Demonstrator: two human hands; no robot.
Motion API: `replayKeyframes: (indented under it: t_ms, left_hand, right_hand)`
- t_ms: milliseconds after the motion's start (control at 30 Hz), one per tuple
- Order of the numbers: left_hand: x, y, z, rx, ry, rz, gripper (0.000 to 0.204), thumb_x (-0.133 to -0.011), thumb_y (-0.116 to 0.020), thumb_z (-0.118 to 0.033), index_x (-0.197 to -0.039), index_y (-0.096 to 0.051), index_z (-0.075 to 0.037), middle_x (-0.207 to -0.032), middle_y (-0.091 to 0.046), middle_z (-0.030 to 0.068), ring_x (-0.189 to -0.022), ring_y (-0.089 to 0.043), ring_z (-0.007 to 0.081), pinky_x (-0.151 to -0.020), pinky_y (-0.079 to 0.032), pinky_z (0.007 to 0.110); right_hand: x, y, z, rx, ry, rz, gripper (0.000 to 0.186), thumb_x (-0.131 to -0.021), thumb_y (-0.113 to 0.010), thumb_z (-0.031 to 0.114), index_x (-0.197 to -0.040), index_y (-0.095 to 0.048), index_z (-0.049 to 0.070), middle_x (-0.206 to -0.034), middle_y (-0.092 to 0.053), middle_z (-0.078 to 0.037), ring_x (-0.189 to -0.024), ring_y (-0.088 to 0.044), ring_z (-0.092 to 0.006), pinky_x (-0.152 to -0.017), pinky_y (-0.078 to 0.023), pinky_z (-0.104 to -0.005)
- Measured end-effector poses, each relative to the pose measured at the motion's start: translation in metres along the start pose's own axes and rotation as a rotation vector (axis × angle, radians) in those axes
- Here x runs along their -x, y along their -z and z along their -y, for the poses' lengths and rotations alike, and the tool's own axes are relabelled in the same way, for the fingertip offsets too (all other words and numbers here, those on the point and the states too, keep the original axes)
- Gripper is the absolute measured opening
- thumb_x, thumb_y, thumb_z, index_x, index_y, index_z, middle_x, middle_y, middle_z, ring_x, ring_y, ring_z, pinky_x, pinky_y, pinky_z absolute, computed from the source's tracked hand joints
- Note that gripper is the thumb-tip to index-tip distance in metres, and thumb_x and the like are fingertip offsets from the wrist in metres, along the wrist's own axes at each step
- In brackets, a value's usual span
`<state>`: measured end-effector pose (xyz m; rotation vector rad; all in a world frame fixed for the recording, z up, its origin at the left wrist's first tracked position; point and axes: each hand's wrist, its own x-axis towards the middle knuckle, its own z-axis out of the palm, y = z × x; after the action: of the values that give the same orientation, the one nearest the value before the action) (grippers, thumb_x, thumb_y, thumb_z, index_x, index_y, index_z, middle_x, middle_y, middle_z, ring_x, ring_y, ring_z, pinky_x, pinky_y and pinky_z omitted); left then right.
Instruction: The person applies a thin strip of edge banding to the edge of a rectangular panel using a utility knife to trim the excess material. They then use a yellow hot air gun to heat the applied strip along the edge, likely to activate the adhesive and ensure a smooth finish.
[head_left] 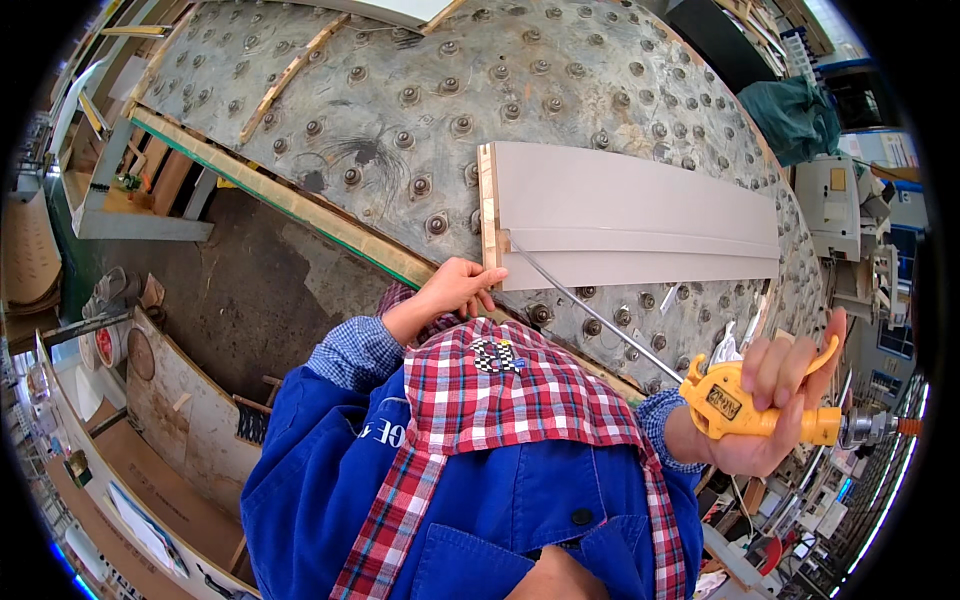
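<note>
Two hands are at work on one long grey panel (640, 215), which lies flat on the roller-studded surface (400, 90) with its raw wooden end edge turned toward the person; the panel serves as the landmark for all that follows. At the near corner of that end edge the left hand (455, 290) is set, its grip closed with fingers and thumb pinched on the corner; off the panel's near long edge, well toward its far end, the right hand (765, 400) is held with its grip clamped round the handle of a yellow blow gun (745, 405), one finger lying along the lever; whether the lever is pressed cannot be told. The gun's thin metal nozzle tube (590, 310) reaches back to the panel's near corner, its tip just beside the wooden edge and close to the left fingers.

To do this step well, by judgement, the tip is best kept close to the edge and angled so that dust is driven away from the left hand and off the panel; the panel should be steadied firmly at its corner, since the rollers beneath would let it slide; the tube should be swept evenly along the edge rather than jabbed, so the grey face is not scratched; the hose (880, 428) behind the gun should be kept from dragging across the panel.
</note>
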<state>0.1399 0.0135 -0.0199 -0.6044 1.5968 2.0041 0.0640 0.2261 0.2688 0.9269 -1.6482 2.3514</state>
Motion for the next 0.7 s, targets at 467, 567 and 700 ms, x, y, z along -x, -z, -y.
replayKeyframes:
  t_ms: [467,567,700]
  left_hand:
    - [-0.0001,0.0000,0.0025,0.024,-0.014,0.005,0.054,-0.090,-0.063,-0.049,-0.092,-0.066,0.005,-0.070,-0.070,0.0126,-0.045,-0.059,0.0100,-0.038,-0.043,0.022]
    - [0.0004,-0.0001,0.0022,0.026,-0.014,0.006,0.054,-0.091,-0.062,-0.048,-0.093,-0.066,0.006,-0.069,-0.069,0.0123,-0.045,-0.059,0.0102,-0.038,-0.044,0.022]
    - [0.0008,0.0000,0.0021,0.016,-0.011,0.009,0.054,-0.091,-0.062,-0.048,-0.094,-0.066,0.006,-0.069,-0.069,0.0122,-0.045,-0.059,0.0104,-0.038,-0.044,0.022]
  right_hand:
    - [-0.0035,-0.0054,-0.0050,0.037,0.031,-0.008,0.075,-0.086,-0.054,0.016,-0.144,-0.015,-0.013,-0.072,-0.038,0.001,-0.055,-0.036,-0.0037,-0.054,-0.034,-0.0215]
    - [-0.0040,-0.0065,-0.0058,0.043,0.033,-0.009,0.075,-0.086,-0.054,0.016,-0.144,-0.016,-0.013,-0.072,-0.038,0.001,-0.055,-0.036,-0.0037,-0.055,-0.034,-0.0213]
    - [-0.0045,-0.0084,-0.0069,0.051,0.038,-0.019,0.074,-0.087,-0.053,0.016,-0.143,-0.016,-0.013,-0.071,-0.038,0.001,-0.055,-0.036,-0.0036,-0.055,-0.035,-0.0214]
